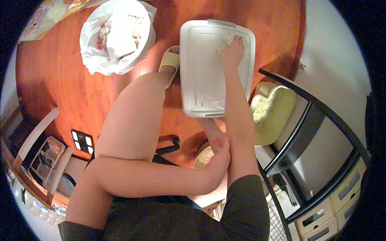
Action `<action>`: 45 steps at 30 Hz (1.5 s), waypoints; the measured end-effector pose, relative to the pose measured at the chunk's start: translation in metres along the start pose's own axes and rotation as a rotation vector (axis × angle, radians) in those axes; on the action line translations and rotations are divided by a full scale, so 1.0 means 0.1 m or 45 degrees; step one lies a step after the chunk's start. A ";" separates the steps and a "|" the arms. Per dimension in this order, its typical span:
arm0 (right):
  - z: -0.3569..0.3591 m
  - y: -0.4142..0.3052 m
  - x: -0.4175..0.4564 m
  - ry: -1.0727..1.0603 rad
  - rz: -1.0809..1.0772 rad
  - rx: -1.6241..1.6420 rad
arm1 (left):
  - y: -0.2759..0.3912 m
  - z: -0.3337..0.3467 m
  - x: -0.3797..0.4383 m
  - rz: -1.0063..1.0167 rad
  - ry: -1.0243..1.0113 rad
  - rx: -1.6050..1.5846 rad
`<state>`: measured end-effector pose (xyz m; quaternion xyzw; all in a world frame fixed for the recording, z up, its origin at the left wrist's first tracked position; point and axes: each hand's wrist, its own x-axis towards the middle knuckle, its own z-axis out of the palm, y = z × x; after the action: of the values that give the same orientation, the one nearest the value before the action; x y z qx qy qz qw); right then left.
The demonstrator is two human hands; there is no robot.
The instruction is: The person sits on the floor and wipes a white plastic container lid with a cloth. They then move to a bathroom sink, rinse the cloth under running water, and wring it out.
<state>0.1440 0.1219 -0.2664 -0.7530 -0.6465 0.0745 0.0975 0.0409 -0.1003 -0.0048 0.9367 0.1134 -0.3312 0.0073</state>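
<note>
A white plastic storage bin with a lid (205,63) stands upright on the floor before me. My right hand (234,53) lies on the right upper part of the lid, fingers spread over a crumpled pale cloth or wipe (221,51) and pressing it on the surface. My left forearm crosses my lap. My left hand (221,152) is bent up against my right forearm, near the elbow; its fingers are partly hidden, and I see nothing in it.
A bag-lined white trash bin (116,45) stands at upper left. My slippered foot (169,64) touches or nearly touches the storage bin. To the right are a pale yellow tub of granules (271,111) and a black-framed rack (319,108). A bathroom scale (83,141) lies left.
</note>
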 end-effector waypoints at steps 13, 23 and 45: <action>0.12 -0.45 -0.37 -0.124 -0.519 -0.014 | 0.18 -0.08 -0.18 0.189 0.234 0.089; 0.02 -0.85 -0.25 -0.069 -0.640 0.175 | 0.37 0.02 -0.05 0.052 0.166 0.027; -0.42 0.11 -2.09 -0.588 -0.749 0.006 | 0.29 0.06 0.12 0.027 0.273 -0.337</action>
<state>0.1323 -0.0878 -0.2316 -0.4984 -0.8399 0.2125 -0.0320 0.0531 -0.1268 -0.0187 0.9586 0.1463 -0.2115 0.1220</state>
